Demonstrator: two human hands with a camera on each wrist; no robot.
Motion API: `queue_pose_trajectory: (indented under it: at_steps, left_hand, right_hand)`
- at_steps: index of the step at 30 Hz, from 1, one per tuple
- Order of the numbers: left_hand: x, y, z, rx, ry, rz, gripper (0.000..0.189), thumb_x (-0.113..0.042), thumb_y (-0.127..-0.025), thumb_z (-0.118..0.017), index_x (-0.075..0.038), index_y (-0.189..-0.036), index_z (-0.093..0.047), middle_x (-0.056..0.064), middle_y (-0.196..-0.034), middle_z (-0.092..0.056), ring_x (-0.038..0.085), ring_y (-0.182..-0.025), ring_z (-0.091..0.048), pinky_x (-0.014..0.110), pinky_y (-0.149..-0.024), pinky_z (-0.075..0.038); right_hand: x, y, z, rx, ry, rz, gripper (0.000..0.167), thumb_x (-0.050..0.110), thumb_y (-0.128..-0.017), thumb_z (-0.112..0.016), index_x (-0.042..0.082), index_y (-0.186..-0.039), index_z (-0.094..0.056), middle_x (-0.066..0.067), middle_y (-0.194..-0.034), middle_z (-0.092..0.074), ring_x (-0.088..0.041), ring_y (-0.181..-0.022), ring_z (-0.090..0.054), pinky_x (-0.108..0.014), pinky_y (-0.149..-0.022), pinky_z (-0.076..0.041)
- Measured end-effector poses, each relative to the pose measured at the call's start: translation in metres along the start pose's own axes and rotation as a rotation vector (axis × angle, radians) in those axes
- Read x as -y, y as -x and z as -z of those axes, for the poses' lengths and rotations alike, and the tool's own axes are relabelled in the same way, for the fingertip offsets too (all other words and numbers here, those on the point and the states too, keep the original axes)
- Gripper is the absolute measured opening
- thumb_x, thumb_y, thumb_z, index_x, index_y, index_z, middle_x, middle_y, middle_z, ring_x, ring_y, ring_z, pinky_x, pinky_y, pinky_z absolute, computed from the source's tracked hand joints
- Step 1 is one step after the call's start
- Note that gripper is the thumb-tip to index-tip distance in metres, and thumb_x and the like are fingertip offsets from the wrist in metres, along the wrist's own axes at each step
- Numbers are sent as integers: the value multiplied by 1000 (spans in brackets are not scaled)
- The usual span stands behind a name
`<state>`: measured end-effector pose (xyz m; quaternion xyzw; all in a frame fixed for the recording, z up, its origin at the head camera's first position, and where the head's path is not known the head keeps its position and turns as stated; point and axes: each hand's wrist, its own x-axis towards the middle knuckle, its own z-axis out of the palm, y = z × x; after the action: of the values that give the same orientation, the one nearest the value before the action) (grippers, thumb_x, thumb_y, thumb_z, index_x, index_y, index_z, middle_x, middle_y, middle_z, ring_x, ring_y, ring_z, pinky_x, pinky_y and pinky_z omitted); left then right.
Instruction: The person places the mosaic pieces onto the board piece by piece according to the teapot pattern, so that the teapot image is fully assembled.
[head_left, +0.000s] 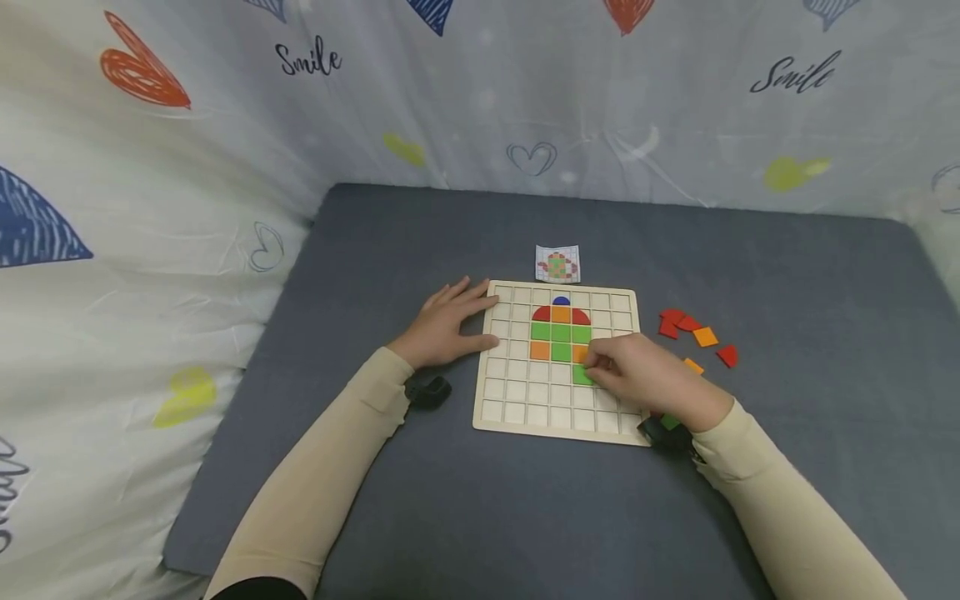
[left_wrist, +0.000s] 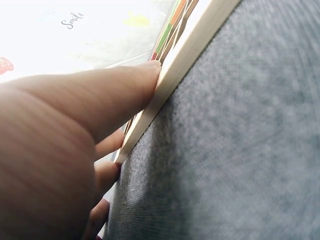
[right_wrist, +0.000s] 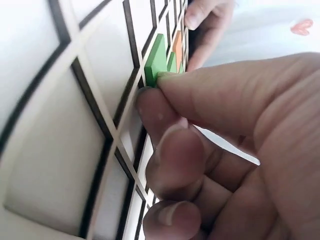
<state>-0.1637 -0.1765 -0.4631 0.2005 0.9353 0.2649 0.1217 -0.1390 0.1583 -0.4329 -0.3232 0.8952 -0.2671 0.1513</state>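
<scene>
A wooden grid board (head_left: 517, 408) lies on the table, part-filled with coloured tiles around its upper middle. My left hand (head_left: 442, 327) rests at the board's left edge, its fingers spread; in the left wrist view the thumb (left_wrist: 125, 82) touches the rim. My right hand (head_left: 648, 372) is over the board's right part. Between its thumb and index finger it pinches the edge of a green square tile (right_wrist: 156, 61), which sits slightly tilted at a cell below an orange tile (head_left: 579, 353). Red half-round tiles (head_left: 542, 314) and a blue piece (head_left: 561, 301) lie higher up.
A small printed pattern card (head_left: 557, 264) lies just beyond the board. Loose red tiles (head_left: 678, 320) and orange tiles (head_left: 705, 337) are scattered to the board's right. Another green tile (head_left: 670, 422) is partly hidden by my right wrist. A printed curtain (head_left: 480, 108) hangs behind the grey table (head_left: 420, 517).
</scene>
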Motion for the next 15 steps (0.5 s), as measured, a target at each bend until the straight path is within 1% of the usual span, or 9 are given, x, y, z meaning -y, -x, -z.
queue_pose_trajectory:
  at_steps: [6,10,12,15]
  left_hand:
    - [1,-1,2,-10,3,-15,77,-51,-101,-69,-20,-164,-40,1,-176,-19,26,-164,-4,51,-133,2]
    - [1,-1,2,-13,2,-18,77,-52,-100,-69,-20,-164,-40,1,-176,-20,26,-164,-4,51,-133,2]
    - [1,0,1,-8,-4,-14,77,-52,-100,-69,-20,-164,-40,1,-175,-20,26,-164,-4,51,-133,1]
    - [1,0,-1,-1,-9,-9,78,-53,-99,-70,-21,-164,-41,1,-175,-20,27,-164,-5,52,-133,1]
  right_hand:
    - [1,1,4,-5,-12,-22,7,11,-97,-76,16,-92,-75,8,-80,-69,-7,-69,-58,-26,-65,-53]
    - [1,3,6,-17,-8,-23,7,11,-96,-77,16,-91,-75,9,-79,-69,-7,-68,-58,-27,-64,-53]
    - [-2,5,7,-21,0,-40,7,12,-95,-78,16,-90,-75,9,-78,-68,-7,-67,-58,-27,-64,-53]
    - [-7,10,11,-24,8,-96,5,15,-95,-78,16,-91,-75,9,-76,-66,-9,-67,-58,-27,-62,-52]
